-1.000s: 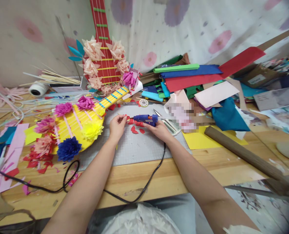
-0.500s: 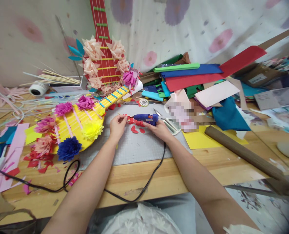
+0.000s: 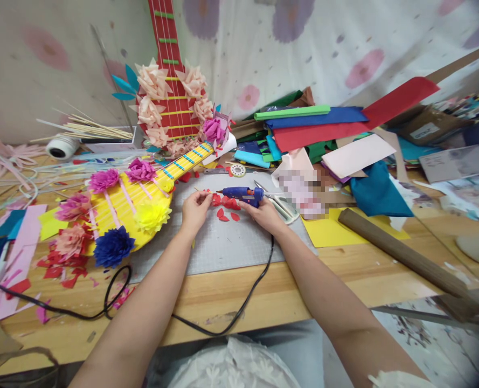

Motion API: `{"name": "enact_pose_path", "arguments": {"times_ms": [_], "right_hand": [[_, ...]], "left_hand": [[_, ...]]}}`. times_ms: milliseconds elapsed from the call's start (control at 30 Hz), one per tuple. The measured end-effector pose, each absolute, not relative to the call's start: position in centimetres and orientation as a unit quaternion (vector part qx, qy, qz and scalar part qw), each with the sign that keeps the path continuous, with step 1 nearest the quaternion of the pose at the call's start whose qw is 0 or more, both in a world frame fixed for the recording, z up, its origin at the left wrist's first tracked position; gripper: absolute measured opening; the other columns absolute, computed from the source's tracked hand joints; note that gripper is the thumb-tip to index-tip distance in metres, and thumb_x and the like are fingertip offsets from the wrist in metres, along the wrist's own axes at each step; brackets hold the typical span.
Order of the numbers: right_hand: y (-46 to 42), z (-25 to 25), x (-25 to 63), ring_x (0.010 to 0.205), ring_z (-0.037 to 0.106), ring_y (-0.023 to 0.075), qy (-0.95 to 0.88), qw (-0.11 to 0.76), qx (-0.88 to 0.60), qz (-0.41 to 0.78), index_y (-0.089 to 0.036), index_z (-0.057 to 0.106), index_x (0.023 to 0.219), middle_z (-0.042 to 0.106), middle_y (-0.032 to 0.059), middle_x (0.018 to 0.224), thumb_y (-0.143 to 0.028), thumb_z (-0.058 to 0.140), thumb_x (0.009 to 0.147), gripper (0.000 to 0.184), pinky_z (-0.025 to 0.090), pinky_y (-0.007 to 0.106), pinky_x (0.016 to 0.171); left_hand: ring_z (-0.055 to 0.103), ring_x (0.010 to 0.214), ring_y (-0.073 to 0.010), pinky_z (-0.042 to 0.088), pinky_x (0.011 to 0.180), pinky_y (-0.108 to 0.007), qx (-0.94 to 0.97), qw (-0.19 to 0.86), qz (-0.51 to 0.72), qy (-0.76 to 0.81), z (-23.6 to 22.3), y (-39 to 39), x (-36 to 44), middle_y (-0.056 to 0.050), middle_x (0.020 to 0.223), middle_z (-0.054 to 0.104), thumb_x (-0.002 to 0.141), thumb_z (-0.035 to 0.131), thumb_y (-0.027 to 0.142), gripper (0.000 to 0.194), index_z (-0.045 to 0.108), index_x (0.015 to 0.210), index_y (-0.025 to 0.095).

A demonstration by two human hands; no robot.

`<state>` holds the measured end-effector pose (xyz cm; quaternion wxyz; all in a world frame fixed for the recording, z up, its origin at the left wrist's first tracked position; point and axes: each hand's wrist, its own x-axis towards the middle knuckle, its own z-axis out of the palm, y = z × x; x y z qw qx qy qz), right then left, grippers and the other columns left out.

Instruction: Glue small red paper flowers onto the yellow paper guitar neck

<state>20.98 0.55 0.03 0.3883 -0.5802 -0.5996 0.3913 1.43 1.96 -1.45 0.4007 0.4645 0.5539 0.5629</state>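
Note:
My right hand [image 3: 264, 213] is closed round a blue glue gun [image 3: 241, 194] whose nozzle points left. My left hand [image 3: 194, 207] pinches a small red paper piece on a thin stick [image 3: 207, 193] right at the nozzle tip. Loose red paper petals [image 3: 228, 211] lie between the hands on a grey cutting mat [image 3: 219, 245]. The gun's black cord [image 3: 239, 310] runs back over the table's front edge.
A yellow paper guitar with paper flowers [image 3: 130, 210] lies left of the mat, a red one [image 3: 170, 97] stands behind it. Scissors [image 3: 279, 205] lie right of the gun. Coloured paper sheets [image 3: 324, 129], a brown roll [image 3: 401, 256] and scraps [image 3: 16, 253] crowd the wooden table [image 3: 263, 291].
The glue gun and my right hand have edged slightly up and left toward the piece in my left hand; otherwise nothing has moved.

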Motion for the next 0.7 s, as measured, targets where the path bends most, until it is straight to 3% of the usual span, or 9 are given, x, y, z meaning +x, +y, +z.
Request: {"name": "enact_pose_path", "arguments": {"times_ms": [167,367,500,700], "right_hand": [[1.1,0.0,20.9,0.082,0.063,0.0244,-0.586,0.421,-0.589,0.364,-0.019,0.066,0.092,0.069,0.0049,0.08,-0.056,0.061,0.069,0.043,0.05,0.037,0.075],[2.3,0.0,20.6,0.083,0.062,0.0276,-0.589,0.355,-0.676,0.267,-0.016,0.066,0.093,0.067,0.0112,0.087,-0.064,0.057,0.068,0.055,0.046,0.041,0.076],[2.8,-0.3,20.5,0.083,0.061,0.0281,-0.615,0.338,-0.681,0.211,-0.015,0.064,0.091,0.066,0.0127,0.087,-0.061,0.054,0.072,0.051,0.046,0.041,0.075],[2.2,-0.2,20.9,0.102,0.053,0.0277,-0.648,0.399,-0.637,0.122,-0.015,0.054,0.106,0.058,0.0151,0.109,-0.055,0.06,0.07,0.054,0.042,0.04,0.086]], "left_hand": [[0.06,0.06,-0.012,0.048,0.062,-0.025,0.464,0.415,0.571,0.536,-1.3,1.9,1.4,-0.001,0.066,0.066,0.066,0.067,0.03,0.015,0.065,0.073,0.017],[0.064,0.063,-0.0136,0.051,0.064,-0.028,0.424,0.446,0.589,0.524,-0.4,1.5,1.8,-0.002,0.069,0.068,0.064,0.069,0.029,0.018,0.064,0.076,0.016],[0.067,0.068,-0.0172,0.053,0.066,-0.031,0.39,0.488,0.6,0.5,0.0,1.2,2.3,-0.004,0.071,0.068,0.06,0.072,0.032,0.025,0.062,0.076,0.015],[0.068,0.071,-0.0206,0.055,0.066,-0.035,0.343,0.518,0.62,0.479,0.3,0.9,2.6,-0.004,0.072,0.067,0.057,0.073,0.03,0.028,0.058,0.075,0.015]]}}
